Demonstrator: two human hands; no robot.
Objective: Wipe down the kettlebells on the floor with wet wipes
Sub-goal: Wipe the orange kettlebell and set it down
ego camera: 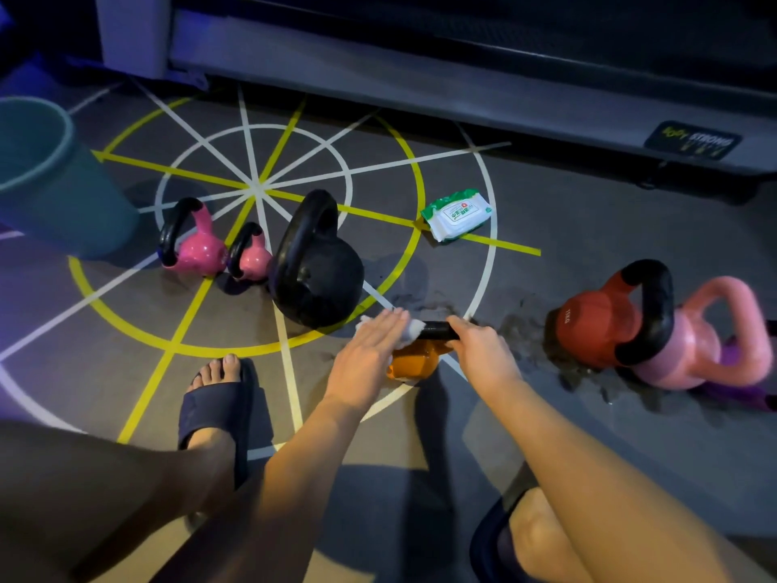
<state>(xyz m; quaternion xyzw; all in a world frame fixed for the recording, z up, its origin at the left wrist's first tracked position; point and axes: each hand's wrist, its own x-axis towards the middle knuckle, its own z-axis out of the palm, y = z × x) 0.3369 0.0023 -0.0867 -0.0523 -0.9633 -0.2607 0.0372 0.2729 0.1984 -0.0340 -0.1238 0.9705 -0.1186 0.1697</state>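
An orange kettlebell [414, 363] with a black handle stands on the floor between my hands. My right hand [481, 347] grips the right end of that handle. My left hand [370, 347] lies flat with straight fingers, pressing a white wet wipe [410, 334] against the handle's left end. To the left stand a large black kettlebell [319, 271] and two pink ones [197, 246] [251, 258]. On the right, a red kettlebell [605, 326] and a light pink kettlebell [706, 347] sit close together. The wet wipes pack [456, 214] lies on the floor beyond.
A teal bucket [50, 183] stands at the far left. A grey treadmill base [462, 94] runs along the back. My feet in dark slides [218, 406] are near the bottom. Something purple [731, 389] lies under the light pink kettlebell. Damp patches mark the floor [525, 330].
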